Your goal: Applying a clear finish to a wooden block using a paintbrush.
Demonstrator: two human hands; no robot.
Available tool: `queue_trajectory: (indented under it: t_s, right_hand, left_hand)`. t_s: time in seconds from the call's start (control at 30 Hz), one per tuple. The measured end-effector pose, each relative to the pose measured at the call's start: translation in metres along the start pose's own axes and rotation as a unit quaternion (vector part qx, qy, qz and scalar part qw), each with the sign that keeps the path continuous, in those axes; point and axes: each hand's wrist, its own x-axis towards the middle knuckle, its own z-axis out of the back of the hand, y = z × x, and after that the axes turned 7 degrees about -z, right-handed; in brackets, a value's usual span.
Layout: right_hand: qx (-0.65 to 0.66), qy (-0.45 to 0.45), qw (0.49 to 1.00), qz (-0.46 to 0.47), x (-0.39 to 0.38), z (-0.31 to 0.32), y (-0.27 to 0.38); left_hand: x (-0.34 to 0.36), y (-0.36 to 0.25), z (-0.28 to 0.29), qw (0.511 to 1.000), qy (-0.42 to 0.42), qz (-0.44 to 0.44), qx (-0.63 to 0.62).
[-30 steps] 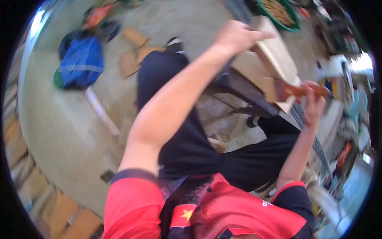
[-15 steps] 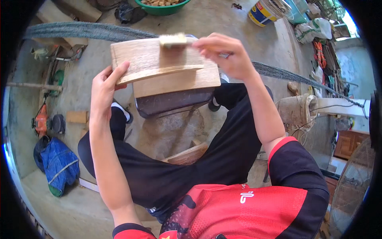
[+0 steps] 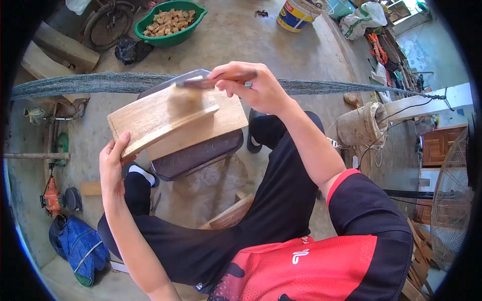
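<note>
My left hand (image 3: 111, 161) grips the near left corner of a pale, slightly curved wooden board (image 3: 143, 120), thumb on top. My right hand (image 3: 256, 88) is closed round the wooden handle of a paintbrush (image 3: 236, 76). The brush's bristles are smeared by motion over the board's upper face, towards its right end. Beneath that board lies a second flat pale board (image 3: 232, 114), set on a dark, rounded support (image 3: 201, 156) in front of my knees. The two boards overlap at an angle.
A blue-grey hammock-like band (image 3: 75, 85) stretches across behind the boards. Beyond it are a green basin (image 3: 202, 19) of wood chunks and a bucket (image 3: 292, 19). Wood pieces (image 3: 233, 213) lie between my legs. A fan (image 3: 452, 205) stands at right.
The held board now tilts more, its left end lower and nearer me. The brush has swung from the board's far edge onto its face, handle now pointing right. The view has shifted.
</note>
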Motion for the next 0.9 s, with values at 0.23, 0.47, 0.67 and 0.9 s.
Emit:
queue_trajectory:
  t_s: [0.23, 0.47, 0.67, 0.9]
  right_hand:
    - [-0.112, 0.106, 0.984, 0.091, -0.004, -0.006, 0.01]
    - [-0.106, 0.161, 0.98, -0.054, -0.003, 0.007, 0.019]
    - [0.039, -0.003, 0.999, 0.016, 0.0, 0.004, 0.001]
    - [-0.113, 0.069, 0.988, 0.078, -0.005, 0.01, -0.002]
  left_hand:
    - [-0.001, 0.003, 0.004, 1.0, 0.009, 0.019, 0.007]
    - [-0.005, 0.006, 0.005, 1.0, 0.005, 0.026, 0.005]
    - [-0.006, 0.008, 0.015, 0.999, 0.031, 0.027, -0.003]
    - [-0.006, 0.007, 0.011, 0.998, 0.045, 0.029, -0.013]
